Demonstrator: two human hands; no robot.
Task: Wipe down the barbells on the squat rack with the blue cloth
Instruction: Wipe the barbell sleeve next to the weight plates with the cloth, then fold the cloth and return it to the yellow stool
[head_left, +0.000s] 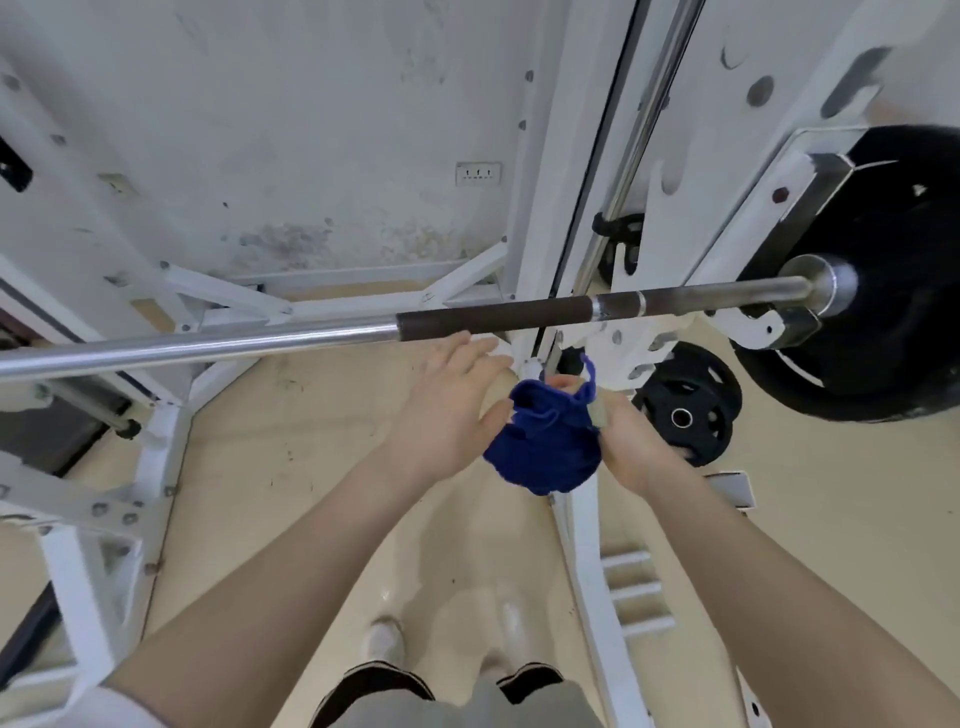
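Note:
A barbell (249, 340) runs across the view on the white squat rack (540, 208), chrome at the left and dark along its knurled middle. A bunched blue cloth (545, 441) hangs just below the bar, between my two hands. My right hand (631, 447) grips the cloth from the right. My left hand (452, 405) touches the cloth's left side with its thumb, and its fingers lie nearly straight, reaching up toward the bar's dark part.
A large black plate (893, 291) is loaded on the bar's right end. A smaller black plate (691, 405) sits on a peg low on the rack. White rack struts (78, 519) cross the left side over a beige floor.

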